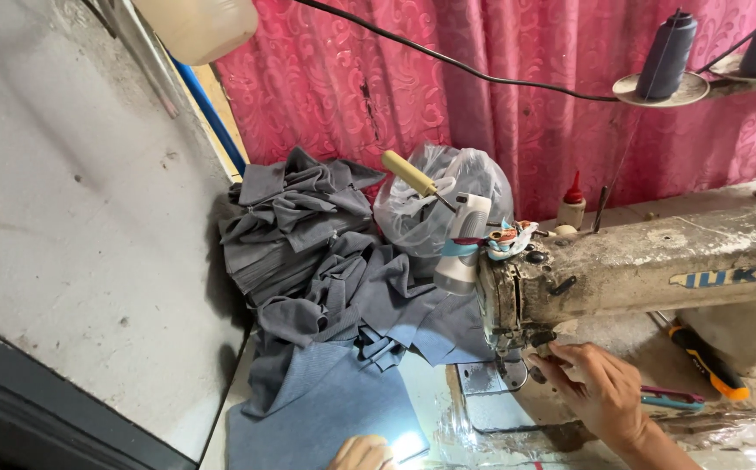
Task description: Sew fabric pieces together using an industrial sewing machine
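1. The worktop (447, 418) carries a worn sewing machine (639, 261) and grey cloth (325, 400); a pink curtain (482, 87) hangs behind.
2. The right hand (600, 387) has its grip pinched at the needle area (517, 348).
3. The left hand (362, 454) rests on the cloth and is cut off, so I cannot tell its grip.

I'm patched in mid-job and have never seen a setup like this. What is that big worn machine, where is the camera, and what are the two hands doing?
The single picture comes from a camera worn on the person's head, looking down at the work.

The worn cream-coloured machine is an industrial sewing machine standing on a table. The right hand reaches under its head, fingertips at the needle area, touching the parts there; whether it grips anything I cannot tell. The left hand shows only partly at the bottom edge, resting on a flat piece of grey-blue fabric.

Behind lies a pile of grey fabric pieces, a clear plastic bag and a yellow-handled tool. Thread cones stand above, before a pink curtain.
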